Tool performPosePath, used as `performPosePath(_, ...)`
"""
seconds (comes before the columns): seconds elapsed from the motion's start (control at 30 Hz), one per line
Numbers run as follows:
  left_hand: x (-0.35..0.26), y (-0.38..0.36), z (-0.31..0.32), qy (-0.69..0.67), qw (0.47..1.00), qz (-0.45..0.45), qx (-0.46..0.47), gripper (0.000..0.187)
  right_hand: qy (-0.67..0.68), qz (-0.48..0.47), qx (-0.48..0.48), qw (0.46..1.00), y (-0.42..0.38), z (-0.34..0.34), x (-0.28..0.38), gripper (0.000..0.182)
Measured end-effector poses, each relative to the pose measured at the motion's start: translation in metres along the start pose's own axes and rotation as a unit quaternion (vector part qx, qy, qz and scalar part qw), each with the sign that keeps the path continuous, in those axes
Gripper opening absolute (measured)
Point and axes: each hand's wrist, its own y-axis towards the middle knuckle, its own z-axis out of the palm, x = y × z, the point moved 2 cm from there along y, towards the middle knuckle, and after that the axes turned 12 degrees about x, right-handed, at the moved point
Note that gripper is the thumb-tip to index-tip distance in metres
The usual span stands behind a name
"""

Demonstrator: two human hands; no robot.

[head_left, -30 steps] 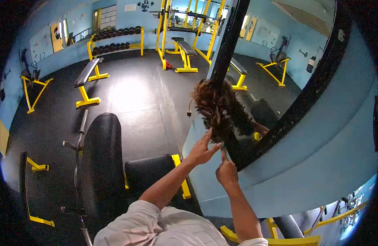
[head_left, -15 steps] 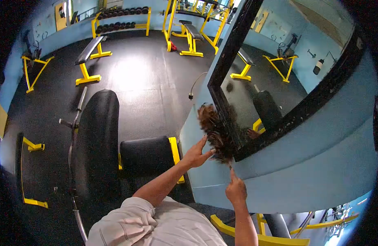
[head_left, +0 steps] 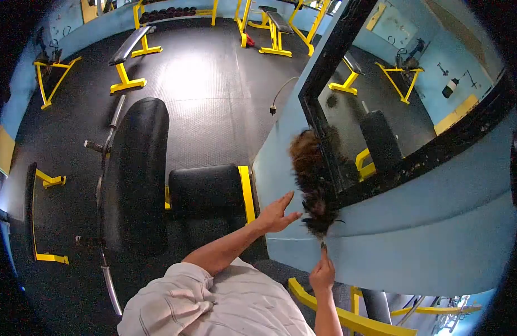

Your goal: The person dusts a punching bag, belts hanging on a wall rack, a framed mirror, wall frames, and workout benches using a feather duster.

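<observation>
A brown and black feather duster [head_left: 313, 179] lies along the lower corner of the black mirror frame [head_left: 382, 189], its feathers against the wall side. My right hand [head_left: 322, 273] is closed round the duster's handle below the feathers, index finger stretched up along it. To the left of the feathers, my left hand [head_left: 277, 216] is open, with thumb and fingers apart. Its fingertips come near the feathers; no grip on them shows. The mirror [head_left: 404, 95] reflects the duster and gym equipment.
A black padded bench [head_left: 136, 173] with a bar [head_left: 110, 131] beside it stands at left. A black seat pad [head_left: 207, 189] on a yellow frame is close to the blue wall [head_left: 426, 241]. A cable with a plug [head_left: 273, 110] hangs by the wall's edge. Yellow bars [head_left: 354, 320] curve at lower right.
The view has tilted down a little. The duster's feathers have shifted slightly down along the frame's edge, and my left hand has come a bit away from them, with fingers still spread.
</observation>
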Motion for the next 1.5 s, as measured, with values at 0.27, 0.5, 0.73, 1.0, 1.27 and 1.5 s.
performPosePath(0.27,0.021,-0.024,0.013,0.013,0.997,-0.045,0.059,0.078,0.058,-0.012,-0.006,0.998,-0.002,0.035,0.012,0.051)
performPosePath(0.5,0.023,-0.018,0.011,0.056,0.959,-0.059,0.271,0.054,0.109,0.037,0.124,0.986,-0.006,0.118,-0.021,0.044)
performPosePath(0.73,0.147,-0.005,0.062,0.313,0.786,0.089,0.526,0.058,0.269,0.297,0.231,0.887,-0.094,0.127,0.005,0.031)
performPosePath(1.0,0.102,-0.031,0.077,0.238,0.670,-0.014,0.703,0.070,0.448,0.534,0.053,0.715,-0.196,0.191,0.083,0.028)
performPosePath(1.27,0.090,-0.082,0.138,0.206,0.631,-0.074,0.745,0.069,0.576,0.659,0.006,0.484,-0.324,0.337,0.150,0.021)
performPosePath(1.5,0.036,-0.139,0.221,0.141,0.675,-0.066,0.721,0.060,0.589,0.726,0.011,0.355,-0.432,0.417,0.138,0.016)
